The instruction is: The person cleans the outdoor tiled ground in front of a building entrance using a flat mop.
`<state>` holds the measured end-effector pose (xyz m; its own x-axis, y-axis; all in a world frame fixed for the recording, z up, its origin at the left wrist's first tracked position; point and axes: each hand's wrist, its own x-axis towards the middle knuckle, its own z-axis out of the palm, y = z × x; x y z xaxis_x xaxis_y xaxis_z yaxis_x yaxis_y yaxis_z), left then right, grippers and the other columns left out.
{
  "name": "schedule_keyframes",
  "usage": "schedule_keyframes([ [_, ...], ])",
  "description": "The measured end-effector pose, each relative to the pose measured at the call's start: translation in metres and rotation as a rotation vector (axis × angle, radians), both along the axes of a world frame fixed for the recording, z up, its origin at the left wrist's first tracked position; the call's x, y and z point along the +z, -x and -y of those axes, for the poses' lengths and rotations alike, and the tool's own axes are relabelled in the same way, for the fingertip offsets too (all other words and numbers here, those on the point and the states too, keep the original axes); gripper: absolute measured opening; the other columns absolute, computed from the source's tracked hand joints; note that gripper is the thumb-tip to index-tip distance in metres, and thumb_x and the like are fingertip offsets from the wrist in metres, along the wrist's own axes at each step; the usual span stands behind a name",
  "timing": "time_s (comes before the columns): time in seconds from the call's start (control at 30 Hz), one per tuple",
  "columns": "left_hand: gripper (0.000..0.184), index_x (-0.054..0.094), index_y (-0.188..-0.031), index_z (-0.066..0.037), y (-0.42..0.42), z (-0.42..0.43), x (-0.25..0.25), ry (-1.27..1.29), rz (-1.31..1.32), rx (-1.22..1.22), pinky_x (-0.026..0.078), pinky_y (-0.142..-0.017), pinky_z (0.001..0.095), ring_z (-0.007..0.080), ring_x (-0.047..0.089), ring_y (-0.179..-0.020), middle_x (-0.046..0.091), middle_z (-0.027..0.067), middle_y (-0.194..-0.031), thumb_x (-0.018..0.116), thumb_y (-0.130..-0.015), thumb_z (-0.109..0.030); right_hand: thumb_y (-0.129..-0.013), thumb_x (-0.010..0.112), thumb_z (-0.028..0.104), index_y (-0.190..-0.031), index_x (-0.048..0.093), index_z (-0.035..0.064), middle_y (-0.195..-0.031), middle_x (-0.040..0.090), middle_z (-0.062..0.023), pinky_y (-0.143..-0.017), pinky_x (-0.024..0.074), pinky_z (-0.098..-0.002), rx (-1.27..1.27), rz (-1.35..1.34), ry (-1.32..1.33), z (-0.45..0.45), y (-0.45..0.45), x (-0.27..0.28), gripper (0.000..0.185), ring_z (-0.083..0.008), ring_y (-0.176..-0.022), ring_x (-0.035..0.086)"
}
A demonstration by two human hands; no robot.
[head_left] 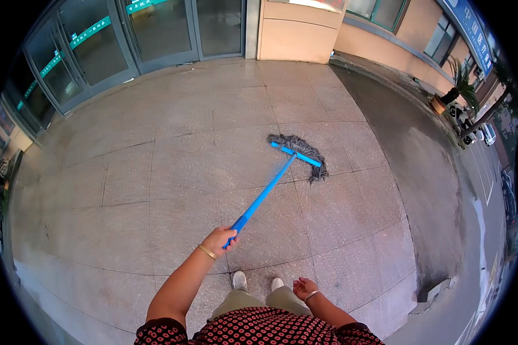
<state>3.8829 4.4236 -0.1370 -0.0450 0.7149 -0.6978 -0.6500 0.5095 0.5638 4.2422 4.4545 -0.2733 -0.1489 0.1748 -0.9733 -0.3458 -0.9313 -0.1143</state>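
Observation:
My left hand (220,240) is wrapped round the grip end of a blue mop (266,192). The handle slants forward and to the right, away from my body. At its far end, a blue crossbar carries dark grey mop strings (298,142), which lie on the tiled floor (195,167) and fan out beyond the bar and to its right. My right hand (305,288) hangs low beside my right leg, holding nothing, its fingers loosely bent and apart. Below, my white shoes (240,280) stand on the tiles.
Glass doors (161,34) with green strips line the far left, beside a beige wall (299,34). At right, the tiles end at an edge along a darker paved strip (408,155). A potted palm (438,103) and parked vehicles (488,134) stand farther off.

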Motion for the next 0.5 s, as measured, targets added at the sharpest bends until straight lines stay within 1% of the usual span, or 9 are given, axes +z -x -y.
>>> schedule_keyframes([
  [0.03,0.019,0.043,-0.089,0.000,0.005,0.015,0.014,0.011,-0.083,-0.042,0.031,-0.035,0.0161,0.0058,0.041,-0.048,0.049,0.0062,-0.069,0.048,-0.075,-0.012,-0.079,0.040,0.017,-0.082,0.043,0.0041,-0.065,0.053,-0.0078,-0.047,0.0425,-0.0300,0.084,0.000,-0.016,-0.015,0.019,-0.003,0.013,-0.0186,-0.054,0.051],
  [0.1,0.026,0.042,-0.098,-0.001,0.014,0.056,0.040,0.052,-0.085,-0.025,0.031,-0.035,0.0155,0.0048,0.040,-0.049,0.049,0.0050,-0.069,0.047,-0.075,-0.012,-0.079,0.041,0.018,-0.082,0.044,0.0049,-0.064,0.052,-0.0073,-0.048,0.0426,-0.0313,0.213,-0.014,-0.059,-0.046,0.058,-0.009,0.014,-0.0184,-0.055,0.051],
  [0.17,0.034,0.039,-0.107,-0.001,0.013,0.100,0.079,0.118,-0.102,0.003,0.031,-0.037,0.0147,0.0042,0.040,-0.049,0.048,0.0045,-0.069,0.046,-0.075,-0.010,-0.077,0.044,0.018,-0.078,0.046,0.0046,-0.065,0.053,-0.0084,-0.051,0.0436,-0.0310,0.284,-0.048,-0.063,-0.078,0.099,-0.030,0.014,-0.0195,-0.058,0.052],
  [0.2,0.038,0.037,-0.110,0.000,0.007,0.117,0.103,0.187,-0.138,-0.003,0.031,-0.036,0.0158,0.0051,0.041,-0.049,0.049,0.0048,-0.070,0.046,-0.074,-0.009,-0.076,0.044,0.020,-0.083,0.044,0.0047,-0.074,0.053,-0.0107,-0.054,0.0438,-0.0344,0.354,-0.025,-0.147,-0.090,0.122,-0.040,0.017,-0.0214,-0.064,0.052],
  [0.23,0.042,0.034,-0.113,0.001,-0.003,0.136,0.127,0.269,-0.167,-0.011,0.032,-0.036,0.0168,0.0059,0.042,-0.050,0.050,0.0052,-0.071,0.046,-0.074,-0.007,-0.077,0.043,0.025,-0.089,0.041,0.0043,-0.083,0.050,-0.0128,-0.057,0.0435,-0.0388,0.448,0.017,-0.154,-0.099,0.150,-0.028,0.025,-0.0241,-0.071,0.051],
  [0.3,0.044,0.032,-0.115,0.001,-0.027,0.173,0.170,0.345,-0.160,0.060,0.031,-0.037,0.0175,0.0061,0.042,-0.050,0.051,0.0062,-0.072,0.045,-0.073,-0.004,-0.077,0.040,0.033,-0.094,0.039,0.0044,-0.087,0.048,-0.0143,-0.060,0.0431,-0.0414,0.438,-0.022,-0.090,-0.102,0.198,-0.032,0.033,-0.0264,-0.075,0.050],
  [0.37,0.040,0.037,-0.112,0.001,-0.057,0.199,0.219,0.495,-0.198,0.074,0.034,-0.040,0.0186,0.0074,0.046,-0.052,0.053,0.0073,-0.071,0.046,-0.074,-0.006,-0.077,0.038,0.038,-0.094,0.039,0.0032,-0.081,0.048,-0.0164,-0.058,0.0431,-0.0424,0.407,-0.262,-0.116,-0.086,0.240,-0.027,0.039,-0.0277,-0.070,0.050],
  [0.43,0.045,0.034,-0.114,0.003,-0.094,0.202,0.266,0.644,-0.248,0.146,0.034,-0.042,0.0175,0.0074,0.043,-0.049,0.052,0.0079,-0.071,0.046,-0.070,-0.001,-0.076,0.041,0.035,-0.093,0.038,0.0021,-0.074,0.049,-0.0168,-0.054,0.0440,-0.0398,0.487,0.019,0.127,-0.042,0.273,-0.028,0.037,-0.0270,-0.063,0.051],
  [0.5,0.040,0.041,-0.108,0.004,-0.121,0.201,0.302,0.837,-0.275,0.182,0.039,-0.048,0.0198,0.0097,0.046,-0.051,0.054,0.0071,-0.070,0.049,-0.069,-0.002,-0.076,0.044,0.028,-0.089,0.039,0.0009,-0.068,0.048,-0.0152,-0.048,0.0445,-0.0367,0.742,0.086,0.033,0.020,0.270,-0.024,0.030,-0.0248,-0.055,0.050],
])
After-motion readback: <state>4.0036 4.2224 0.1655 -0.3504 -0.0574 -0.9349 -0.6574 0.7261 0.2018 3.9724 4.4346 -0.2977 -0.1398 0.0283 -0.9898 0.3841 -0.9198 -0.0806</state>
